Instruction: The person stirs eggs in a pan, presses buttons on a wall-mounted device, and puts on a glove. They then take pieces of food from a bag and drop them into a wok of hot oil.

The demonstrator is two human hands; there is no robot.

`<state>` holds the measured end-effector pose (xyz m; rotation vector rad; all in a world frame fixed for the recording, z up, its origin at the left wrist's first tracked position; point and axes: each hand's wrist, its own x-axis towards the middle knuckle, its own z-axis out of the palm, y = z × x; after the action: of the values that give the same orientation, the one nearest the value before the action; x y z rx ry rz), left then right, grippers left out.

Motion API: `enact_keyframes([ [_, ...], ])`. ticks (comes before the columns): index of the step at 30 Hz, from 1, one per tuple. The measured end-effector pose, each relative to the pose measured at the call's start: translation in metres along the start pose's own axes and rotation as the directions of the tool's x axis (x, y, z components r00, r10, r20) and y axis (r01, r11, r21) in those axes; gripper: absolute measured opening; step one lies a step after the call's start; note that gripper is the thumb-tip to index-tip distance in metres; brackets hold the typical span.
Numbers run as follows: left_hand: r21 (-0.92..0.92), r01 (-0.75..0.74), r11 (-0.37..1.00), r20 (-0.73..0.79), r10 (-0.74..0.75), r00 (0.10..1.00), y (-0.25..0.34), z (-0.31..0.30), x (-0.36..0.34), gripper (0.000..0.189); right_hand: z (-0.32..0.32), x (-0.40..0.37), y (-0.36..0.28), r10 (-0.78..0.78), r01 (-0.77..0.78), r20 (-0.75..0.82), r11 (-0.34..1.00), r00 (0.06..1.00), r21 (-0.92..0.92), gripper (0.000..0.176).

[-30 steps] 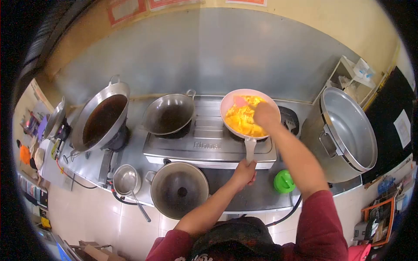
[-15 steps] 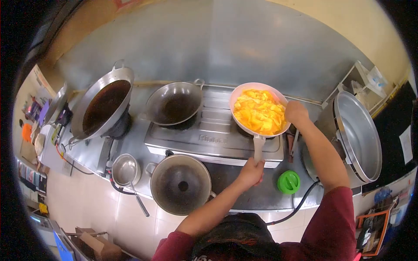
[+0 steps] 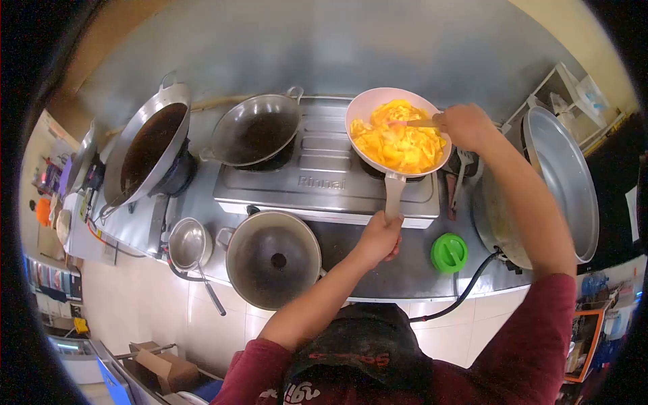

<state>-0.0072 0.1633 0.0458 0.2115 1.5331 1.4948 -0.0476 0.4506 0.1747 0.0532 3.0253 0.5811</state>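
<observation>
My left hand (image 3: pixel 379 237) is wrapped round the pale handle of a pink frying pan (image 3: pixel 363 106), which sits on the right burner of the stove. Bright yellow scrambled eggs (image 3: pixel 403 145) lie in soft folds across the pan. From the right side, my right hand (image 3: pixel 467 127) grips a spatula (image 3: pixel 424 123) with a brown handle. Its pinkish end reaches into the eggs and is partly hidden by them.
A steel wok (image 3: pixel 260 131) rests on the left burner of the stove (image 3: pixel 283 185). Farther left stands a large wok of dark liquid (image 3: pixel 152 152). In front are a deep pot (image 3: pixel 273 260), a ladle (image 3: pixel 187 244) and a green lid (image 3: pixel 449 253). A big steel pot (image 3: pixel 563 182) stands right.
My right hand has swung the spatula, now visible, leftward into the eggs. The eggs have shifted, baring pink pan at the upper left. The camera view has tilted.
</observation>
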Motion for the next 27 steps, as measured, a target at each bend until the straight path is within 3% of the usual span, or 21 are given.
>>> enact_keyframes([
  [3,0.022,0.016,1.0,0.003,-0.016,1.0,-0.001,-0.003,0.003,0.026,-0.067,-0.042,-0.021,0.086,-0.07,0.086,0.983,0.993,-0.172,0.023],
  [6,0.045,0.014,0.999,0.0,-0.014,1.0,0.003,-0.006,-0.001,0.026,-0.1,-0.084,-0.029,0.043,-0.054,-0.049,0.961,0.998,-0.273,0.024],
  [9,0.038,0.03,0.999,-0.007,-0.03,1.0,0.001,-0.006,-0.001,0.025,-0.099,-0.113,-0.035,-0.001,0.025,0.069,0.934,0.998,-0.355,0.023],
  [12,0.018,0.016,1.0,-0.009,-0.016,1.0,0.003,-0.006,-0.003,0.026,-0.055,-0.107,-0.054,0.063,-0.031,0.121,0.967,0.991,-0.252,0.025],
  [15,0.032,-0.002,0.999,0.008,0.002,1.0,-0.002,-0.006,0.0,0.027,-0.015,-0.069,-0.059,0.173,-0.158,0.038,0.956,0.984,-0.246,0.031],
  [18,0.006,0.006,1.0,0.021,-0.006,1.0,-0.011,-0.005,0.008,0.026,0.013,-0.038,-0.049,0.14,-0.177,-0.139,0.934,0.98,-0.311,0.038],
  [23,-0.003,-0.001,1.0,0.021,0.001,1.0,-0.004,-0.007,0.005,0.026,-0.1,-0.071,-0.035,0.202,-0.206,-0.042,0.934,0.978,-0.293,0.029],
  [26,0.03,0.01,1.0,-0.006,-0.01,1.0,0.004,-0.009,-0.003,0.026,-0.105,-0.088,-0.01,0.072,-0.086,-0.049,0.9,0.996,-0.428,0.018],
  [27,0.005,0.006,1.0,-0.005,-0.006,1.0,0.001,-0.007,-0.002,0.026,-0.091,-0.087,-0.004,0.082,-0.067,0.014,0.888,0.997,-0.455,0.019],
])
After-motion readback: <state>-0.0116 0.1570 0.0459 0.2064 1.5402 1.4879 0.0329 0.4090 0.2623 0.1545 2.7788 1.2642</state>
